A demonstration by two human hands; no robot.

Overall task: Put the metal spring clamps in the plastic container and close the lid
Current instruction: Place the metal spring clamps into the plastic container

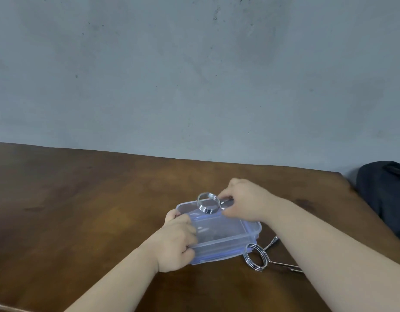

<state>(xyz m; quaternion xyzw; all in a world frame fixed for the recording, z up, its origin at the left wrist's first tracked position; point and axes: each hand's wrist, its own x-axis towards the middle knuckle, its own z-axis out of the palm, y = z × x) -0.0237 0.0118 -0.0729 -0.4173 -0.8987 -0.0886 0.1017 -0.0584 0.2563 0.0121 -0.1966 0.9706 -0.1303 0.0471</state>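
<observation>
A clear plastic container (250, 230) with a bluish tint stands open on the brown table, apparently resting on its lid. My left hand (175, 242) grips its near left side. My right hand (246, 200) pinches the handles of a metal spring clamp (208, 203), whose coiled ring hangs over the container's far left corner. A second metal spring clamp (256, 257) lies on the table just right of the container, its handles running under my right forearm. Something dark shows faintly through the container's wall; I cannot make it out.
The wooden table (82, 210) runs back to a grey wall. A dark bag or cloth (385, 194) sits off the table's right edge. The table's near left corner shows at the bottom left.
</observation>
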